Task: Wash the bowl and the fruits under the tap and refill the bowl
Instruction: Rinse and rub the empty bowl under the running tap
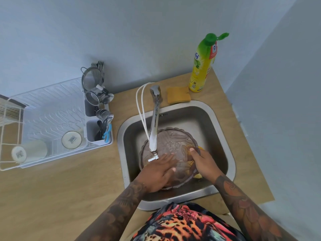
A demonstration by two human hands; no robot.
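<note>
Patterned shirt fabric [184,223] fills the bottom edge, cut off by the frame, with both tattooed forearms reaching over the sink's [224,122] near rim. Inside the basin, a tinted glass bowl [175,140] sits under the tap [153,126], tilted toward the person. Left hand [159,173] lies flat inside it, fingers straight and pressed on the glass. Right hand [203,162] grasps the bowl's right rim, thumb inside. Yellow fruit [198,175] shows only as slivers behind that hand; how many, I cannot tell. Running water is hard to make out. A sponge [178,95] and detergent bottle [203,66] stand at the counter's far edge. A dish rack [52,110] on the left holds two cups and cutlery, partly cropped.
</note>
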